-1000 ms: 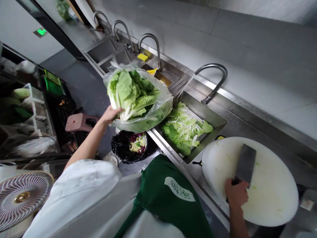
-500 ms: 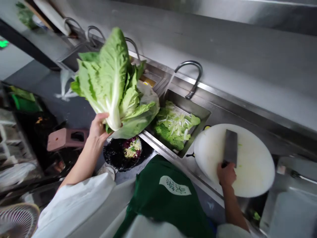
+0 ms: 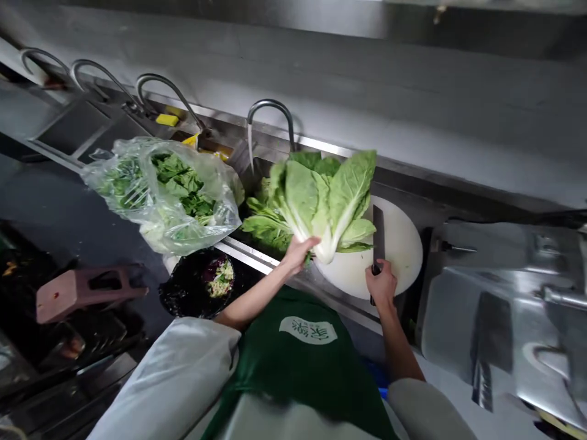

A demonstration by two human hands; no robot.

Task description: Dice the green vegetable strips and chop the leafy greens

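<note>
My left hand [image 3: 300, 253] is closed round the white base of a leafy green cabbage [image 3: 323, 201], its leaves fanning up and away from me. The head hangs over the left part of the round white cutting board [image 3: 398, 235] and hides some of the sink behind. My right hand [image 3: 381, 281] grips the handle of a cleaver [image 3: 378, 235], whose dark blade stands nearly edge-on above the board. Cut leaves [image 3: 263, 226] lie in the sink to the left, partly covered by the held head.
Water runs from the faucet [image 3: 274, 105] into the sink. A clear plastic bag of greens [image 3: 178, 189] rests on the sink edge at left. Below it stands a black-lined bin [image 3: 183, 293] with scraps. A pink stool [image 3: 82, 290] is on the floor; metal equipment [image 3: 477, 318] stands at right.
My left hand has carried the cabbage from above the bag rightward to the board. My right hand still holds the cleaver, now turned more edge-on. The view has swung right.
</note>
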